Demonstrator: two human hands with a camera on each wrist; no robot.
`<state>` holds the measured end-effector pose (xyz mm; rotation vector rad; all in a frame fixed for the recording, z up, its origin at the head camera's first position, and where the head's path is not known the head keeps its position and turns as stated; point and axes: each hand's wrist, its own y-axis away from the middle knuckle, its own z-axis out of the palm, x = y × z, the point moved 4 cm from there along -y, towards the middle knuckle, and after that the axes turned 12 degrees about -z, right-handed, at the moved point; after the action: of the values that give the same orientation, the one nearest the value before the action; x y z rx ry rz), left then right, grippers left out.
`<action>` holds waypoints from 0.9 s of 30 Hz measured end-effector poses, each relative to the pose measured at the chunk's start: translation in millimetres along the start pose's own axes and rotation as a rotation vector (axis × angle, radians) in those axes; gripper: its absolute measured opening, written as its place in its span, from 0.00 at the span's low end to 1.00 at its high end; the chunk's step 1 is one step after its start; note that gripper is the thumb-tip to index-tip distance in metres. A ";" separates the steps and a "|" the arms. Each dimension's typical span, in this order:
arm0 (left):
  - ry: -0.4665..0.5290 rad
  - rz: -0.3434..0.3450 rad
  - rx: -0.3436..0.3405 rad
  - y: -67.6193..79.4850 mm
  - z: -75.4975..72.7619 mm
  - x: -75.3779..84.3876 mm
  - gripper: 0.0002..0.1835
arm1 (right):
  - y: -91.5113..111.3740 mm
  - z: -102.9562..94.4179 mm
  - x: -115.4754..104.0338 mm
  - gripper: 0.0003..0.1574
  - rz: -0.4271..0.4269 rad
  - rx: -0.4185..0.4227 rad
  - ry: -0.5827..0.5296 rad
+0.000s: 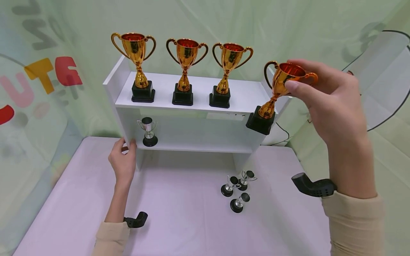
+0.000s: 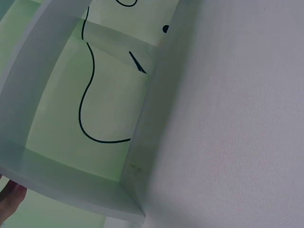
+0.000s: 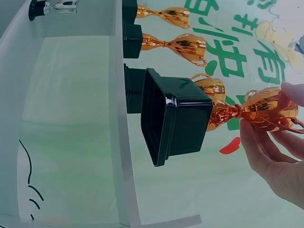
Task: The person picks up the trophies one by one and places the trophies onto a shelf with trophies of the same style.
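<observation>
My right hand (image 1: 336,96) pinches a gold trophy (image 1: 282,83) by its cup, with the thumb on the near side. The trophy tilts, its black base (image 3: 180,118) in front of the right end of the top shelf (image 1: 246,92). Three matching gold trophies stand upright in a row on that shelf: left (image 1: 132,46), middle (image 1: 187,53) and right (image 1: 231,57). My left hand (image 1: 123,161) holds the white shelf unit's left side panel (image 1: 123,124), low down; its fingers (image 2: 14,199) show against the panel's outer face in the left wrist view.
A small silver trophy (image 1: 148,128) stands at the left of the lower shelf (image 1: 198,145). Three more silver trophies (image 1: 239,202) stand grouped on the white-covered table (image 1: 179,220), right of centre. A cable (image 1: 283,132) lies behind the unit, and a white panel (image 1: 384,71) rises at the right.
</observation>
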<state>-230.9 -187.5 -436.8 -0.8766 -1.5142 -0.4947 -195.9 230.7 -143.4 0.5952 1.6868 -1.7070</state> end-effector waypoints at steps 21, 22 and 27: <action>0.000 -0.005 -0.002 0.5 -1.1 1.2 0.14 | -36.0 -3.8 24.4 0.26 0.088 0.004 0.002; 0.002 -0.004 -0.002 0.4 -1.0 1.2 0.14 | -37.5 -4.0 25.8 0.26 0.097 0.002 0.014; 0.004 0.000 -0.002 -0.2 0.3 0.4 0.14 | -45.2 -4.2 33.6 0.27 0.125 -0.001 0.065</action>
<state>-231.3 -187.3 -436.5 -0.8769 -1.5102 -0.4977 -251.9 228.2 -136.6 0.7471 1.6582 -1.6140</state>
